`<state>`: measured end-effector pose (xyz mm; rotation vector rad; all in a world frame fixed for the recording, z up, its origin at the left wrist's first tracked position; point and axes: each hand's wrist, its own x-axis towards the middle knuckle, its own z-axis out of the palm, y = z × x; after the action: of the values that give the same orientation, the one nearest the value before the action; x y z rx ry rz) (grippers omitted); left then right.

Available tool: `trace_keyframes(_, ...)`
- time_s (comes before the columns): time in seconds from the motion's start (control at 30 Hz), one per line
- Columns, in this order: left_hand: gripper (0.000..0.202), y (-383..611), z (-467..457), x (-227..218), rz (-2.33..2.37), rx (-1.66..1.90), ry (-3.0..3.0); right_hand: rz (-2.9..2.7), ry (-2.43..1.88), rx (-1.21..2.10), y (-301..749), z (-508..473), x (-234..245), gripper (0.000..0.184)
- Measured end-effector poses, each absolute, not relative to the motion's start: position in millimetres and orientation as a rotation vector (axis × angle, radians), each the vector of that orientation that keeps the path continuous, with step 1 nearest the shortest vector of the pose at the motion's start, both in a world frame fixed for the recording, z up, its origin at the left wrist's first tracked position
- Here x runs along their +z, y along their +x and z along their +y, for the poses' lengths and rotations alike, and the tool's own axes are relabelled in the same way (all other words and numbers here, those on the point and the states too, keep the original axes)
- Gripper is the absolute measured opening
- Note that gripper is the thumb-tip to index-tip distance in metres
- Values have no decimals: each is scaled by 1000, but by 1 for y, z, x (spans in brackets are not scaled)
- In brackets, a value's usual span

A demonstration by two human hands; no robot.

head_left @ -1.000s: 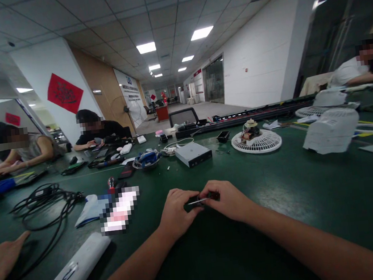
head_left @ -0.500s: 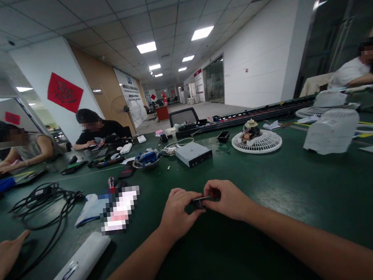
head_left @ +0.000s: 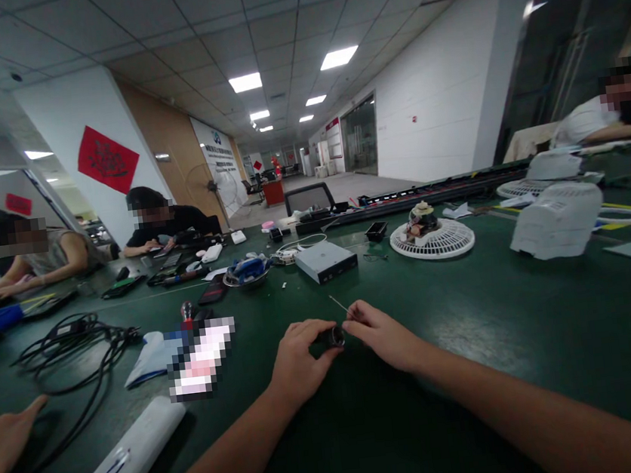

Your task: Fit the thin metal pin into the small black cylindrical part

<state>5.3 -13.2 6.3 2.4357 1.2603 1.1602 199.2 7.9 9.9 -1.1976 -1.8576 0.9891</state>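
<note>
Both my hands meet low over the green table (head_left: 474, 325) in front of me. My left hand (head_left: 298, 360) is closed around a small dark cylindrical part (head_left: 335, 335) with a shiny end. My right hand (head_left: 380, 333) pinches a thin metal rod (head_left: 338, 304) that points up and away to the left from my fingertips, which sit right beside the dark part. What the rod belongs to is too small to tell.
Another person's hand (head_left: 2, 439) rests at the left edge. A white elongated device (head_left: 114, 472) lies near left, a tangle of black cable (head_left: 71, 348) beyond it. Further back stand a grey drive box (head_left: 326, 260), a white fan grille with motor (head_left: 432, 237) and a white housing (head_left: 556, 220). People work at the far sides.
The thin rod lay level between my hands a second ago; now it sticks up and away from my right fingertips. My right hand has opened its grip slightly and shifted a little.
</note>
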Motion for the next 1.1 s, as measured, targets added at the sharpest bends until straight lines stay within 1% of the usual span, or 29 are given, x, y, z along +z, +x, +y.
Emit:
trace_keyframes(0.1,34,4,-10,4,1425,1149,2322,-2009,-1290,612,208,9,18,13)
trace_keyframes(0.17,33,2,-8,2,1545,1154,2243,-2112,-1326,477,213,11,22,10)
trace_keyframes(0.3,32,-1,-6,2,1691,1156,2132,-2245,-1318,384,217,15,24,10)
trace_keyframes(0.4,30,0,-7,5,1599,1117,2197,-2264,-1281,339,215,14,24,12)
trace_keyframes(0.57,31,1,-8,6,1481,1106,2302,-2298,-1351,179,212,9,28,16)
trace_keyframes(0.67,33,-1,-7,4,1472,1110,2322,-2371,-1280,160,212,4,30,15)
trace_keyframes(0.73,33,-2,-6,4,1458,1118,2321,-2375,-1218,226,212,3,31,14)
trace_keyframes(0.83,32,-2,-5,4,1436,1140,2319,-2285,-1254,318,212,6,29,16)
trace_keyframes(0.93,33,-1,-5,3,1452,1125,2331,-2253,-1313,288,213,9,26,19)
trace_keyframes(1.1,34,0,-8,3,1477,1083,2379,-2297,-1322,224,214,6,29,16)
